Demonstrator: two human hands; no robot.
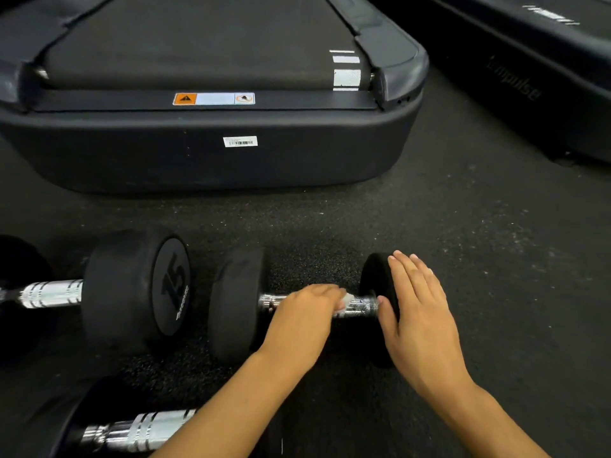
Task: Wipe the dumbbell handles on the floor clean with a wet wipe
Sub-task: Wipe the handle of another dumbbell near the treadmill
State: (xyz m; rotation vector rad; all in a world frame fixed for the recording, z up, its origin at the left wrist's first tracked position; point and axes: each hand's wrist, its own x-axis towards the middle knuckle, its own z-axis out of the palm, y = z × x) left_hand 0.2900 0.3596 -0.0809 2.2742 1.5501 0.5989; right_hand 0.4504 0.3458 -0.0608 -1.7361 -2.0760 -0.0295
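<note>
The left hand (pixel 305 312) curls over the chrome handle (pixel 362 305) of the small dumbbell (pixel 236 305), pinching a white wet wipe (pixel 345 300) against the bar — only a scrap of it shows past the fingertips. The right hand (pixel 418 312) lies flat, fingers straight and together, pressed on that dumbbell's right-hand head (pixel 373 276). Left of the small dumbbell lies a larger one marked 15 (pixel 135 289); nearer the person, a third dumbbell's handle (pixel 142 429). Beyond it — a treadmill's end (pixel 211 153), all on the black speckled floor (pixel 496 259).

Prob. a gym: treadmill (pixel 211 94), dumbbells (pixel 135 289) on speckled rubber floor (pixel 463 259).
</note>
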